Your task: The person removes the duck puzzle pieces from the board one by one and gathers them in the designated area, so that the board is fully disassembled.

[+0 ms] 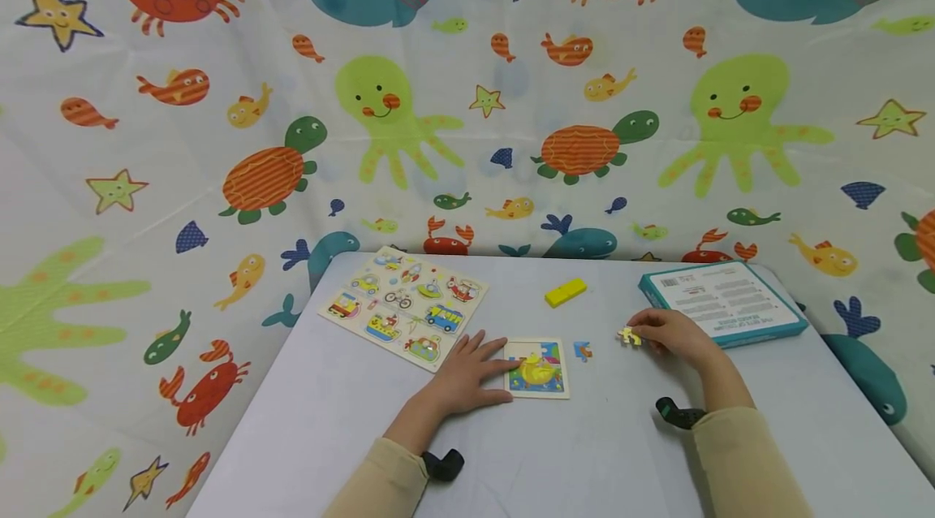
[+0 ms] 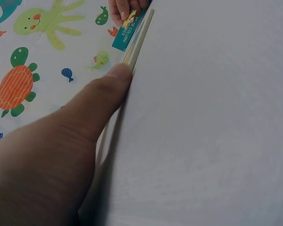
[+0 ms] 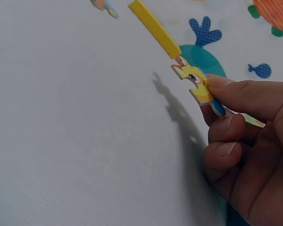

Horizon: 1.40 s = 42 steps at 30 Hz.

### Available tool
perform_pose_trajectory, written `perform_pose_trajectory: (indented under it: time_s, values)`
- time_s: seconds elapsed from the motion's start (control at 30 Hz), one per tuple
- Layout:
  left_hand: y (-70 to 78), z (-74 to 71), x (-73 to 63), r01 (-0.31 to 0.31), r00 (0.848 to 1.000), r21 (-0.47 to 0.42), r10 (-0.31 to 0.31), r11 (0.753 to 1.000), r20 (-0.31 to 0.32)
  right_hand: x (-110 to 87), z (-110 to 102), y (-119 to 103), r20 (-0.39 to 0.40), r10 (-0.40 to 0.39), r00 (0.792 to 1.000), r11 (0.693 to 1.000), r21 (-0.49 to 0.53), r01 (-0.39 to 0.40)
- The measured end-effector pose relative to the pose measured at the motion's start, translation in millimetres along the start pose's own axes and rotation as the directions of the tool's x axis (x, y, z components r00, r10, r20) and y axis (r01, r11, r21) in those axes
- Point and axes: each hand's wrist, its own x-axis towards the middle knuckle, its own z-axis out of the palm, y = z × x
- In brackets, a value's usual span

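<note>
My left hand (image 1: 467,374) rests on the left edge of a small square jigsaw puzzle (image 1: 557,386) showing a yellow figure on blue. Its fingers are spread, and in the left wrist view the thumb (image 2: 101,96) lies along the board's edge. Above the table at the right, my right hand (image 1: 675,337) pinches a yellow puzzle piece (image 3: 201,84) with an eye printed on it, between thumb and fingers. A greenish-edged bit (image 3: 254,120) shows behind those fingers; whether it is a separate piece I cannot tell. A loose blue-and-orange puzzle piece (image 1: 582,351) lies right of the board.
A board of vehicle pictures (image 1: 398,319) lies at the back left. Behind the puzzle is a yellow block (image 1: 566,292). A teal-edged flat box (image 1: 738,299) lies at the back right, close to my right hand. A sea-animal curtain (image 1: 467,136) hangs behind the table.
</note>
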Motion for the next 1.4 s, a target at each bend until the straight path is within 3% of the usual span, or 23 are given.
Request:
perform_pose_trajectory:
  time_s: [0.17,0.4,1.1,1.4]
  values:
    - [-0.9,1.3,0.6,0.004,1.0,-0.005,-0.004,1.0,-0.001,0.8,-3,3,0.008,0.009,1.0,1.0,0.026,-0.009]
    - [-0.9,1.5,0.9,0.001,1.0,0.0,-0.001,1.0,-0.006,5.1,10,-3,0.046,-0.022,0.999,0.999,0.051,0.019]
    - [0.6,1.6,0.9,0.006,1.0,0.004,-0.006,1.0,-0.003,4.4,23,-19,0.106,-0.03,0.994,0.999,-0.027,0.033]
    - [1.5,0.8,0.2,0.0,1.0,0.004,0.0,1.0,-0.01,4.1,26,-19,0.063,-0.004,0.998,0.997,-0.072,0.009]
